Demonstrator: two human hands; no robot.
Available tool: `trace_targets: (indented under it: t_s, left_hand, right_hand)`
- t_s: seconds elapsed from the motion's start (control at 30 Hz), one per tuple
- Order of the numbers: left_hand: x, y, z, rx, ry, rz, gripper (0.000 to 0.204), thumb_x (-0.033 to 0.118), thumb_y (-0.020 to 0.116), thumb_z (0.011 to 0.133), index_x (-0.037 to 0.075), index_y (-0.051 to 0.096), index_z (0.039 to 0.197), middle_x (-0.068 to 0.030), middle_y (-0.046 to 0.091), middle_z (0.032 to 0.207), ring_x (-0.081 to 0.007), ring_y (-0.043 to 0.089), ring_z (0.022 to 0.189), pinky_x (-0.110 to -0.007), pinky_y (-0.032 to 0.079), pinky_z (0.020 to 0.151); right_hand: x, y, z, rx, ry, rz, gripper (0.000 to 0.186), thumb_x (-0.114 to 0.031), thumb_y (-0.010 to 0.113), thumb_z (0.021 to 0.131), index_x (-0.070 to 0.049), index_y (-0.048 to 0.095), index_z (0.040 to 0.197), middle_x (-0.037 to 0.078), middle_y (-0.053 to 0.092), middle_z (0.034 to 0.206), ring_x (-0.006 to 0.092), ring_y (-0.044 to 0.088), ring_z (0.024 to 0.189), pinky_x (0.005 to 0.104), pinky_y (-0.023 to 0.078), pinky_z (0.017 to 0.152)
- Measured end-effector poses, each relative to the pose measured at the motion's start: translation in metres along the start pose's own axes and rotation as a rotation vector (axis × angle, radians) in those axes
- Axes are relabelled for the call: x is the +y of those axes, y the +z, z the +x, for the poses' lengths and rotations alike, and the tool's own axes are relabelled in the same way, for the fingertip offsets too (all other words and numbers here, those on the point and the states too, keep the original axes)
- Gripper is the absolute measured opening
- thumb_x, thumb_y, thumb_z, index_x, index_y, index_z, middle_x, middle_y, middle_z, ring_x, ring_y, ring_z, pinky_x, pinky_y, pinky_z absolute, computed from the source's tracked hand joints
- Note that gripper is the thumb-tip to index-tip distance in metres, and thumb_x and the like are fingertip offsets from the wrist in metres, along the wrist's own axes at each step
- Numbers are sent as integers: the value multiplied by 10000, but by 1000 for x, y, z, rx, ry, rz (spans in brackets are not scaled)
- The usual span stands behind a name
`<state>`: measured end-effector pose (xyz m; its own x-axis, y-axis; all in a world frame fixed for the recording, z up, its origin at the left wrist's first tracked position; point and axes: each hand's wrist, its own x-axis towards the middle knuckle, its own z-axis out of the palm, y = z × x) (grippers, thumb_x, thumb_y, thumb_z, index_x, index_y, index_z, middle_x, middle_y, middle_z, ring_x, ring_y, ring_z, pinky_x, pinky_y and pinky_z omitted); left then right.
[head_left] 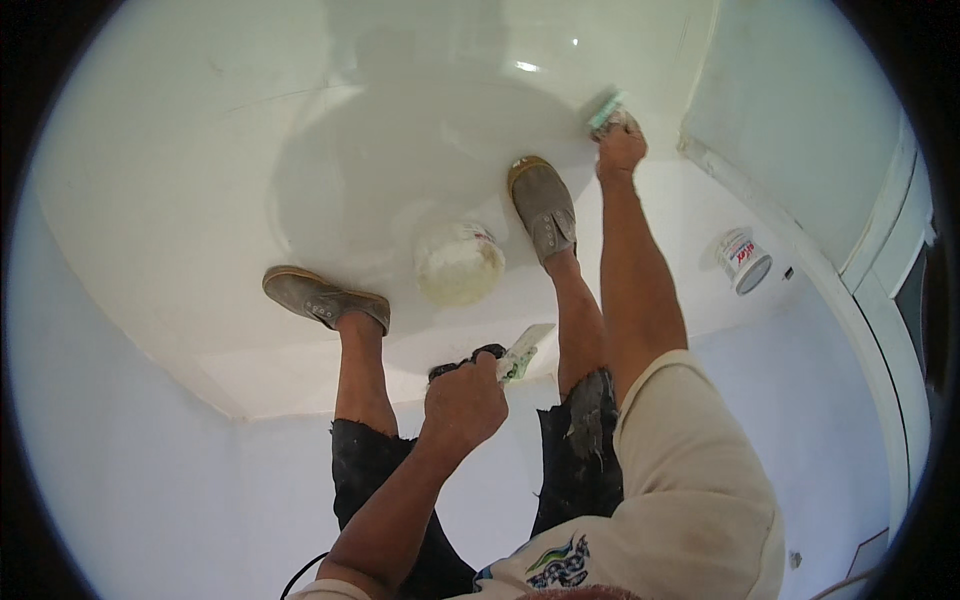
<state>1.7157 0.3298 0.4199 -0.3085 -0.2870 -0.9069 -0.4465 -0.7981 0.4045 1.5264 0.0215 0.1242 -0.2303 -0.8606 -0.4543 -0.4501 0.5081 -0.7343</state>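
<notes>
My left hand (465, 405) is closed around the black handle of a putty knife (522, 348). Its flat blade points up and to the right, with pale green paste smeared near its base. Farther forward on the right, my right hand (622, 150) grips a pale green, paste-smeared tool (606, 112) close to the glossy pale surface. Motion blur hides its exact kind. Between my shoes stands a round whitish bucket (460, 265), spattered with pale yellow-green; its contents are hard to make out.
My grey shoes (543, 208) stand apart on the pale floor, either side of the bucket. At the right, a small white tub (743, 260) lies by a tiny dark object (788, 272). A raised white ledge (760, 205) curves along the right wall.
</notes>
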Motion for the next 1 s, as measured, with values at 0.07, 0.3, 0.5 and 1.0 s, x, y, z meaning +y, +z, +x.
trace_targets:
  t_s: [0.07, 0.3, 0.5, 1.0]
  left_hand:
    - [0, 1, -1, 22, 18, -6, 229, 168, 567, 927, -13, 586, 1066, -243, 724, 902, -406, 733, 859, -516, 572, 786]
    - [-11, -2, -6, 150, 72, -120, 235, 126, 567, 865, -30, 615, 1034, -243, 716, 852, -397, 735, 818, -499, 585, 741]
    - [-47, 20, -16, 541, 328, -295, 247, 308, 679, 850, 80, 718, 937, -160, 738, 836, -363, 736, 782, -457, 592, 664]
    - [-50, -15, -37, -96, 202, -27, 291, 208, 632, 802, 29, 762, 992, -219, 745, 1033, -362, 736, 978, -479, 572, 893]
  right_hand:
    - [-1, 45, -27, -144, -242, -145, 250, -139, 579, 1010, 68, 669, 1117, 116, 701, 1018, 212, 680, 895, 348, 557, 746]
    - [-25, 251, -193, -363, -519, -306, 259, -161, 630, 940, 39, 698, 1090, 239, 682, 1069, 409, 658, 1006, 472, 527, 906]
    - [-80, 374, -295, -435, -547, -406, 245, -147, 628, 938, 53, 694, 1064, 237, 690, 1044, 407, 658, 991, 455, 529, 910]
    - [-4, 47, -245, -1925, -805, -1751, 310, -282, 709, 836, -67, 753, 1055, 146, 747, 908, 309, 746, 867, 422, 609, 781]
